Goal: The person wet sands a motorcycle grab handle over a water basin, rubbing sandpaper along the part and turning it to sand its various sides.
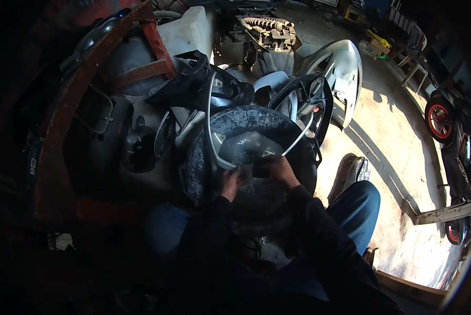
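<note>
A bent metal tube frame (210, 113) lies over a round, dark, scuffed basin (251, 116) in front of me. My left hand (232, 182) is closed at the lower left end of the frame, its fingers bent and in shadow. On the other side, my right hand (279, 170) is closed around a small dark object (260, 169) that I cannot make out, close to the frame's right end. Inside the basin, between and above my hands, shows a murky grey surface (246, 144).
Black plastic panels (193, 84) and a white fairing (346, 68) lie beyond the basin. At the left stands a rusty red metal frame (70, 118). A motorcycle with red wheels (439, 119) and a wooden plank (445, 212) are at the right.
</note>
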Action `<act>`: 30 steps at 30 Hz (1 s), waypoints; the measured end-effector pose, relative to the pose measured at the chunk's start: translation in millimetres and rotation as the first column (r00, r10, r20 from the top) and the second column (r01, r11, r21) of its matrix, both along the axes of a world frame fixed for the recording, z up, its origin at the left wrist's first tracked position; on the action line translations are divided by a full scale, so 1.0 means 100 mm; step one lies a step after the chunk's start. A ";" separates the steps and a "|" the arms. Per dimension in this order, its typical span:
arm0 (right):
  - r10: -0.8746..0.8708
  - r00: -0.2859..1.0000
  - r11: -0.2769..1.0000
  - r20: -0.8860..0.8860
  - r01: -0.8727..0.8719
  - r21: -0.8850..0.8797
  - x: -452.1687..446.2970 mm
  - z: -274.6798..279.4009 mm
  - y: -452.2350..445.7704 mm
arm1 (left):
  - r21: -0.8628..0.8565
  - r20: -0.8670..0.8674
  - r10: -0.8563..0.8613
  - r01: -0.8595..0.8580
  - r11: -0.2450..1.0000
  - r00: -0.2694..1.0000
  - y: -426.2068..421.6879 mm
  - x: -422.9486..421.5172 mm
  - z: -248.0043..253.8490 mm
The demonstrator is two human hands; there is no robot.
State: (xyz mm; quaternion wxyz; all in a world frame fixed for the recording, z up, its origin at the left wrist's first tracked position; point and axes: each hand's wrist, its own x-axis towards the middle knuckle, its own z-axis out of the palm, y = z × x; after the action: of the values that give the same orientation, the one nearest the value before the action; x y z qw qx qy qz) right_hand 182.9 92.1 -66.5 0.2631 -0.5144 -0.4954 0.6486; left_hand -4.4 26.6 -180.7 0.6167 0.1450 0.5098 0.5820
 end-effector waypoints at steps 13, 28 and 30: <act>0.014 0.880 0.878 0.474 -0.238 0.416 0.61 0.52 0.18 | 0.043 0.216 0.276 -0.292 0.956 0.937 0.10 0.04 0.97; 0.029 0.975 0.977 0.218 -0.074 0.201 0.60 0.12 0.38 | 0.139 0.406 0.323 -0.407 0.903 0.855 0.23 -0.28 1.33; 0.027 0.996 0.983 0.084 -0.042 0.181 0.53 0.18 0.38 | 0.148 0.395 0.337 -0.421 0.895 0.855 0.22 -0.26 1.41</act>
State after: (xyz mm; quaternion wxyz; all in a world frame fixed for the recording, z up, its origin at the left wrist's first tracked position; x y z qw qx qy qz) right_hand 235.5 129.9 -48.3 0.2773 -0.5056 -0.5719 0.5835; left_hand -30.6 48.2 -39.4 0.5506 0.0024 0.3363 0.7640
